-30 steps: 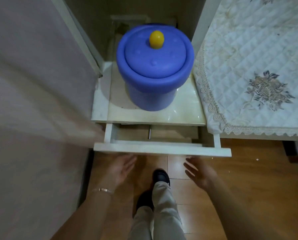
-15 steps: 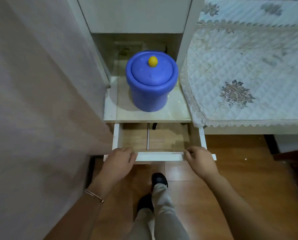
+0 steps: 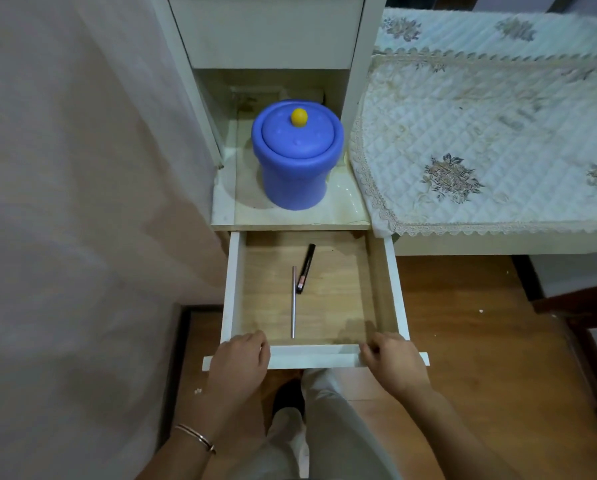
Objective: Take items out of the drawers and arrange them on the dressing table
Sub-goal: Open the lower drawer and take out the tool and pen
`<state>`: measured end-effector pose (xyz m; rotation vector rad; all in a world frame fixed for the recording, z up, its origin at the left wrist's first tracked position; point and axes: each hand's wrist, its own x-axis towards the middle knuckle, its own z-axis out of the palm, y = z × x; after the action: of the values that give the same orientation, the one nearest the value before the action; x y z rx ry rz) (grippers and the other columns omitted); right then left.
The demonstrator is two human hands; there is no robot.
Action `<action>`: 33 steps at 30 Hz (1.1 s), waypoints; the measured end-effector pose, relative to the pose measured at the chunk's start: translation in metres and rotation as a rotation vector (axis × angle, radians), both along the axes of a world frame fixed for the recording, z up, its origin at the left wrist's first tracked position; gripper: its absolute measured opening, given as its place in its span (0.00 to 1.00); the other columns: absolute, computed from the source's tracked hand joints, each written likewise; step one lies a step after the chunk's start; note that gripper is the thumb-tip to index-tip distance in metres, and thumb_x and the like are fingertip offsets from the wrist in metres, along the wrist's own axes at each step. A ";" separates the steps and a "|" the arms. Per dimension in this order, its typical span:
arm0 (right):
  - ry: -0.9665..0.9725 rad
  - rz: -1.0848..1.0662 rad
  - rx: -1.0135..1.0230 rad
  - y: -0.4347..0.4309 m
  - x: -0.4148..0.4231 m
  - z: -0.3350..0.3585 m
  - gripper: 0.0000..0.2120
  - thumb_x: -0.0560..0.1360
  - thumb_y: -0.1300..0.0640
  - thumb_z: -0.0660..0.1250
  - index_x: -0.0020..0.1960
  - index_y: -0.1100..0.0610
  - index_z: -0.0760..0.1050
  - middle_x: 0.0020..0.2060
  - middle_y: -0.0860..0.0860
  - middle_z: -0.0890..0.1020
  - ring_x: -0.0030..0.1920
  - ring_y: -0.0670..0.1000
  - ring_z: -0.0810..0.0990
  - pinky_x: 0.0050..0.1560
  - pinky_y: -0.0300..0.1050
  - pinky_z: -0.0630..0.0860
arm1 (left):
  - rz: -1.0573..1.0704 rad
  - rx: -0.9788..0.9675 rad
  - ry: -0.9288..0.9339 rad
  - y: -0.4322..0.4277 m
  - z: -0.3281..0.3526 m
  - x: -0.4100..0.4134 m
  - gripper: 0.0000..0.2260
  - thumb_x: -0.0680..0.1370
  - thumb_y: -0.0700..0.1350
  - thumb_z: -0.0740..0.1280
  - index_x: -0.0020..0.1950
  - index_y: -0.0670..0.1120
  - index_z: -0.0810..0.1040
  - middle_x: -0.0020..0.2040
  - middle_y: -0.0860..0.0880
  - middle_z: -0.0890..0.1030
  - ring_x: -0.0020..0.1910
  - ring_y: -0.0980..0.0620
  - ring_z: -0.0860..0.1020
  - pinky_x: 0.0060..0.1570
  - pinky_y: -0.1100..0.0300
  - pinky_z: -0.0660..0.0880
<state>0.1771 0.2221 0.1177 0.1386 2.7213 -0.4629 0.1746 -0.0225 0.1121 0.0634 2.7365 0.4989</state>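
Wooden drawer front is gripped by left hand and right hand; silver stick is laid lengthwise, nearer the left.

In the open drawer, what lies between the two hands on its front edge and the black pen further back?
Head view: a slim silver stick lies lengthwise on the drawer's wooden floor, between the hands and the black pen.

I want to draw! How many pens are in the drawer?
2. A silver pen lies mid-drawer, running front to back; a black pen lies angled just right of its far end. The drawer's back part is hidden.
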 end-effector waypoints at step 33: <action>-0.124 -0.223 -0.506 -0.015 -0.123 0.004 0.04 0.74 0.55 0.65 0.42 0.54 0.72 0.33 0.47 0.79 0.35 0.47 0.80 0.34 0.36 0.74 | 0.114 0.233 -0.252 0.069 0.026 -0.101 0.07 0.76 0.45 0.64 0.41 0.56 0.71 0.36 0.57 0.73 0.34 0.64 0.71 0.32 0.70 0.66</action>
<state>0.0545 0.2069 0.1222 0.3205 2.3906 -1.1457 0.0737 0.0465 0.1383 -0.0913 2.4355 0.7985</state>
